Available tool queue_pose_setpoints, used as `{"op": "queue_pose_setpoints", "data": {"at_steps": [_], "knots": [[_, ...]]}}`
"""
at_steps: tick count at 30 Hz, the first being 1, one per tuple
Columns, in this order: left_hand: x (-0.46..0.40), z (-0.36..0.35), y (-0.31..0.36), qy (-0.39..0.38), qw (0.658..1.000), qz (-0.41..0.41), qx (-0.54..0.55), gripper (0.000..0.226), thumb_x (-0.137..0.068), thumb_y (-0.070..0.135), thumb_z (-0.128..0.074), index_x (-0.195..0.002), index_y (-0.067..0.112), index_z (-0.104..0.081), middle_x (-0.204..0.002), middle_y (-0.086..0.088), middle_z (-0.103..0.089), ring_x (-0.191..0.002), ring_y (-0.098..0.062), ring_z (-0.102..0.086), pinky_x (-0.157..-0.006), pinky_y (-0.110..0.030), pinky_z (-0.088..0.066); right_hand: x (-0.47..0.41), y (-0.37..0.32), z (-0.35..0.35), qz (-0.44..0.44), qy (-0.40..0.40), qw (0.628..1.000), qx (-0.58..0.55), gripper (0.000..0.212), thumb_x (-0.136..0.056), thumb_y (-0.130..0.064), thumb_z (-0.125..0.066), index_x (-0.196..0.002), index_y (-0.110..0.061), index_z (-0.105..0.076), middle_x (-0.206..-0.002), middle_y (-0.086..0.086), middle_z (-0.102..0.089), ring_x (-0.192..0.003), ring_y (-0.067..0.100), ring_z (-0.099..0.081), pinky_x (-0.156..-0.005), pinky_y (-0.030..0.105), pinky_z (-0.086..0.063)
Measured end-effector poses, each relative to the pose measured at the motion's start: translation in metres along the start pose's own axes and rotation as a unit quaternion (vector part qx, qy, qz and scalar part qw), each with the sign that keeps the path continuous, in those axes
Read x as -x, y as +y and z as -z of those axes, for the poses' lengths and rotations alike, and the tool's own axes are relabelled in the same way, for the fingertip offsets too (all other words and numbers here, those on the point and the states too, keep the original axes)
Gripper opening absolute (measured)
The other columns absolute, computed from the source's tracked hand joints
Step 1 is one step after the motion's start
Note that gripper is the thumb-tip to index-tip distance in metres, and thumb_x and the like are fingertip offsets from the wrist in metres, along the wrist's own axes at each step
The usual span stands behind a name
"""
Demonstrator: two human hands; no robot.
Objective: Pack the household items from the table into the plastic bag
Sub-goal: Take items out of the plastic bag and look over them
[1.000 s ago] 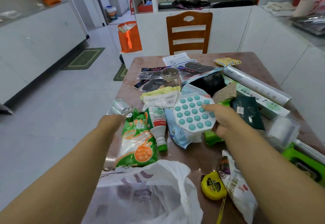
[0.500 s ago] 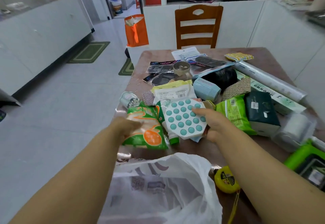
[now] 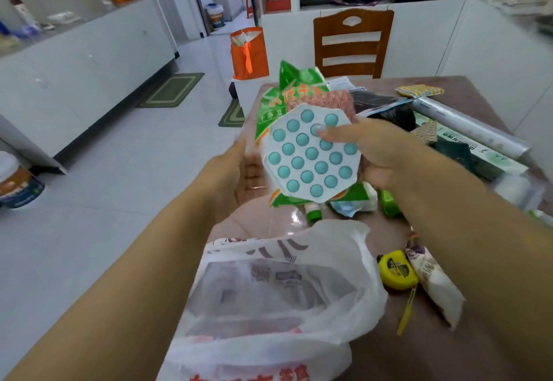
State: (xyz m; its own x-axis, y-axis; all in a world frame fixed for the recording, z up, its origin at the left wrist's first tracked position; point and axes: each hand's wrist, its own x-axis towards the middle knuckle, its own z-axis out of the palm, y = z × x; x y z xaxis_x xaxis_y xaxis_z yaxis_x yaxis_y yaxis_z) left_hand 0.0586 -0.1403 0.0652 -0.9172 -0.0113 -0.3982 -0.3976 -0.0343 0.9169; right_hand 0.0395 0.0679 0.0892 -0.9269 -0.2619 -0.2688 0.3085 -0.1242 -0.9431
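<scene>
Hands [image 3: 239,168] on one bubble pad [image 3: 311,155], one green packet [image 3: 294,84].

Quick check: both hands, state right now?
Left hand: holds the green packet from beneath.
Right hand: grips the bubble pad.

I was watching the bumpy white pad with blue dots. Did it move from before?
Yes. The dotted pad rose off the table and came nearer the plastic bag, held between both hands.
</scene>
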Motion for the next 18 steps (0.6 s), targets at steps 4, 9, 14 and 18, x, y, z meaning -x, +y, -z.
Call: {"op": "queue_pose_setpoints", "data": {"at_steps": [4,9,14,18], "knots": [[0.024,0.051,-0.030,0.055,0.939,-0.061,-0.333,0.014,-0.094,0.024,-0.060,-0.098,0.015,-0.070,-0.105,-0.003,-0.072,-0.104,-0.024,-0.066,-0.092,-0.037,-0.051,0.044,-0.015,-0.015,0.110,-0.016,0.994,0.025,0.038,-0.077,-0.008,-0.075,-0.113,-0.015,-0.063,-0.100,0.007,-0.076,-0.088,0.029,-0.074,-0.078,0.049,-0.058],[0.028,0.086,-0.069,-0.012,0.760,-0.007,-0.650,0.038,-0.074,0.031,-0.081,-0.109,0.024,-0.067,-0.106,0.008,-0.060,-0.102,-0.017,-0.057,-0.083,-0.023,-0.039,0.056,0.039,-0.053,0.102,-0.031,0.994,-0.020,0.050,-0.068,-0.008,-0.080,-0.111,-0.023,-0.060,-0.102,0.003,-0.075,-0.091,0.028,-0.073,-0.082,0.052,-0.057],[0.010,0.101,-0.087,0.060,0.856,-0.053,-0.511,0.028,-0.084,0.023,-0.073,-0.060,0.013,-0.061,-0.065,-0.006,-0.056,-0.057,-0.011,-0.050,-0.054,-0.024,-0.037,0.039,0.098,-0.034,0.025,-0.063,0.992,0.107,0.068,-0.070,-0.011,-0.082,-0.129,-0.028,-0.053,-0.114,0.000,-0.071,-0.102,0.023,-0.069,-0.093,0.050,-0.053],[0.008,0.092,-0.085,0.053,0.945,-0.058,-0.316,0.030,-0.082,-0.002,-0.070,-0.055,0.011,-0.072,-0.054,0.003,-0.063,-0.045,-0.002,-0.052,-0.048,-0.017,-0.044,0.033,0.098,-0.011,-0.043,-0.152,0.909,0.386,0.070,-0.073,-0.019,-0.080,-0.135,-0.024,-0.049,-0.124,0.000,-0.065,-0.104,0.020,-0.067,-0.091,0.044,-0.055]]}}
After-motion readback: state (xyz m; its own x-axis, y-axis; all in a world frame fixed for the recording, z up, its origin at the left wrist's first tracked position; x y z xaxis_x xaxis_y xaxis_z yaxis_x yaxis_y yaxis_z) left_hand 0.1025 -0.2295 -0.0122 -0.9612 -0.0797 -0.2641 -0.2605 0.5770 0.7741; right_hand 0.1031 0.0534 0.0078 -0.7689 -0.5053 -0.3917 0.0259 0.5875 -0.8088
